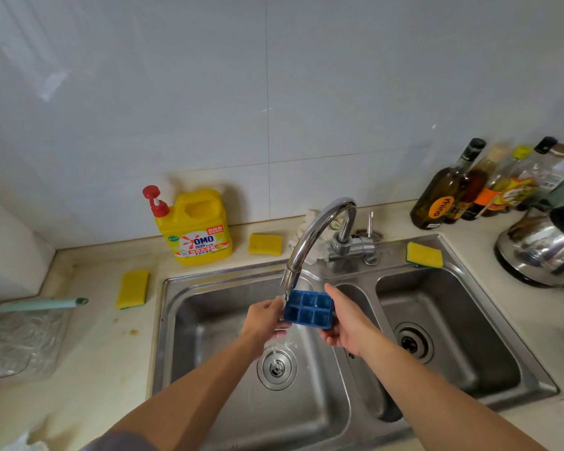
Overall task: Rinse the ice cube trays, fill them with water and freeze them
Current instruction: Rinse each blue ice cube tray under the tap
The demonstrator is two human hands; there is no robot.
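Holding blue ice tray (308,309) between left hand (267,315) and right hand (344,322) grips.

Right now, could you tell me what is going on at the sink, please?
A person holds a blue ice cube tray under the running faucet, left hand at one end, right hand at the other. Water spills off it into the left sink basin.

Glossy blue plastic ice cube tray (308,309), shiny chrome faucet (319,236), brushed stainless-steel sink (489,307), spongy yellow sponge (425,254).
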